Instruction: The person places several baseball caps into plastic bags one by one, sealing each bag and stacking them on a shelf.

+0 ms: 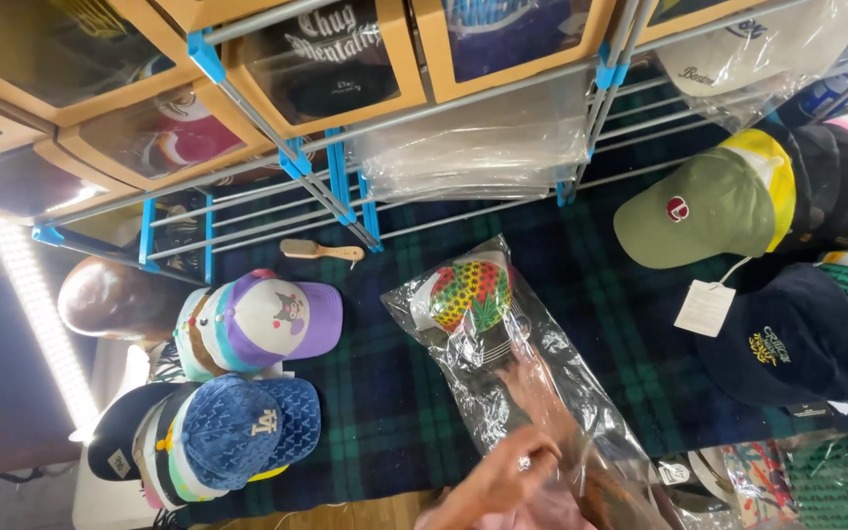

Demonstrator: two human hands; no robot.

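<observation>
Two hands at lower centre work a clear plastic bag holding a rainbow-front cap: left hand pinching its slippery, crinkly mouth, right hand inside, grip unclear.

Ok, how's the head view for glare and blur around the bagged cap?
Head view: the clear bag over the multicoloured cap throws glare streaks; the left hand is motion-blurred, the right hand is dimmed inside the plastic; the light strip is blown out at left; shelf rails bow with lens distortion.
</observation>
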